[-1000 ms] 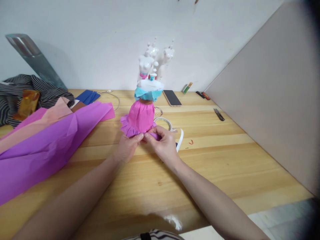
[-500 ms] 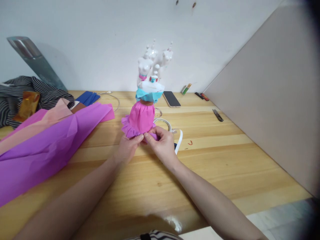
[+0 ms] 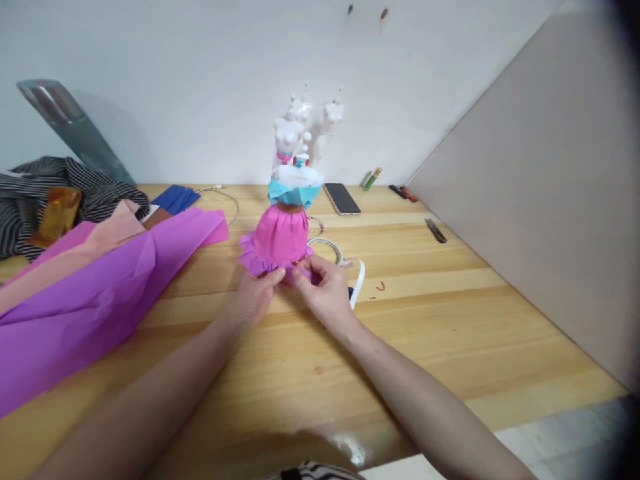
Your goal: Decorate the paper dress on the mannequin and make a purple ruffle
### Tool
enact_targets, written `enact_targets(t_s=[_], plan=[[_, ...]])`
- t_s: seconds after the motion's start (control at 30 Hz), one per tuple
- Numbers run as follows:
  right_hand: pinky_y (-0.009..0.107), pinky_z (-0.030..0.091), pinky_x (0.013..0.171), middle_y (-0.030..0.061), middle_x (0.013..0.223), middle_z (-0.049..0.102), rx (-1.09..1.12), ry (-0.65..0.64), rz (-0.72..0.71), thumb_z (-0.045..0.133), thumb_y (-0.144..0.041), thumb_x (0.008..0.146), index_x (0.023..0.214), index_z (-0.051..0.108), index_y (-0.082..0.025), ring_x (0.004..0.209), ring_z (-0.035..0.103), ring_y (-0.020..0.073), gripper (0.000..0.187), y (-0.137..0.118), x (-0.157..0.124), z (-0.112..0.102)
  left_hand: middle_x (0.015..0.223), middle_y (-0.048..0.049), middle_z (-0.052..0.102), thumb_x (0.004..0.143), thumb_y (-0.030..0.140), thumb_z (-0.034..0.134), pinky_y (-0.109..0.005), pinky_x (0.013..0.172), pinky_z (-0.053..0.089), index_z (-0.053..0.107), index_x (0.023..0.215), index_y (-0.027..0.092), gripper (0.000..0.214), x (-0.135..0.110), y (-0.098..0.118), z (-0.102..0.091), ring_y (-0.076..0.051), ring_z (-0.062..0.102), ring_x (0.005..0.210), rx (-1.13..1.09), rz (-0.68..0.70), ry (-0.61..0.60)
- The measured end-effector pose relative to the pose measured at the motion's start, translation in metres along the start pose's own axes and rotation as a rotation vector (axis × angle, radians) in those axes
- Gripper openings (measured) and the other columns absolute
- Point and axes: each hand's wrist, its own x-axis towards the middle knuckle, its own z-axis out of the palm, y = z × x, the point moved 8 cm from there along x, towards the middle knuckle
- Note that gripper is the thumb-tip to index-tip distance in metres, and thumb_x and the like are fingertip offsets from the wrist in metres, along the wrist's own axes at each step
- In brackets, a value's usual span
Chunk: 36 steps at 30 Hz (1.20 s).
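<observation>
A small white mannequin doll (image 3: pixel 287 140) stands on the wooden table (image 3: pixel 450 300), dressed in a pink paper skirt (image 3: pixel 281 235) with a blue paper collar (image 3: pixel 293 192) on top. A purple ruffle strip (image 3: pixel 260 261) runs round the skirt's hem. My left hand (image 3: pixel 254 297) pinches the ruffle at the front. My right hand (image 3: pixel 325 288) pinches the same purple strip right beside it, fingers closed on the paper.
Large purple and pink tissue sheets (image 3: pixel 90 280) lie at the left, with striped cloth (image 3: pixel 75 193) behind. A tape roll (image 3: pixel 327 248) and white strip (image 3: pixel 359 280) lie by my right hand. A phone (image 3: pixel 341 198), scissors (image 3: pixel 436 230) and lighters (image 3: pixel 373 177) lie farther back. A grey panel (image 3: pixel 550 200) walls the right.
The doll has tilted and shifted slightly left between my hands. Both hands stay pinched on the purple ruffle at the hem.
</observation>
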Motion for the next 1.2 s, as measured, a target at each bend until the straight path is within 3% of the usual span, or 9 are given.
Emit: enact_targets(t_s=[0.2,0.47,0.73,1.2], plan=[[0.023,0.038,0.053,-0.0016,0.058,0.058,-0.004,0.002,-0.018,0.059,-0.026,0.076,0.064,0.059,-0.018,0.053,0.048,0.0108,0.014,-0.004,-0.002,0.000,0.115,-0.0014,0.069,0.070,0.017,0.073,-0.042,0.103,0.042,0.065,0.112,0.027,0.044,0.000,0.004,0.002,-0.023,0.057,0.117,-0.002,0.012,0.023],[0.024,0.042,0.055,0.0000,0.062,0.065,-0.061,-0.047,-0.176,0.055,-0.020,0.079,0.071,0.066,-0.018,0.053,0.053,0.0114,0.014,-0.021,-0.009,0.005,0.110,-0.0010,0.070,0.070,0.019,0.074,-0.042,0.103,0.042,0.066,0.110,0.027,0.041,-0.001,0.003,0.003,-0.023,0.057,0.118,-0.001,0.001,0.035],[0.025,0.044,0.057,0.0010,0.065,0.066,-0.008,-0.019,-0.040,0.059,-0.023,0.076,0.069,0.064,-0.018,0.057,0.055,0.0134,0.010,-0.008,-0.003,0.001,0.113,-0.0008,0.069,0.070,0.017,0.074,-0.042,0.102,0.043,0.067,0.106,0.027,0.038,-0.001,0.004,0.000,-0.024,0.056,0.119,0.008,0.020,0.038],[0.025,0.040,0.053,-0.0007,0.059,0.060,-0.026,0.016,-0.013,0.060,-0.028,0.076,0.065,0.058,-0.019,0.052,0.048,0.0113,0.014,-0.004,-0.001,-0.001,0.096,-0.0003,0.071,0.067,0.017,0.076,-0.041,0.093,0.045,0.068,0.095,0.025,0.030,-0.002,-0.002,-0.002,-0.022,0.062,0.101,-0.017,-0.020,0.048]])
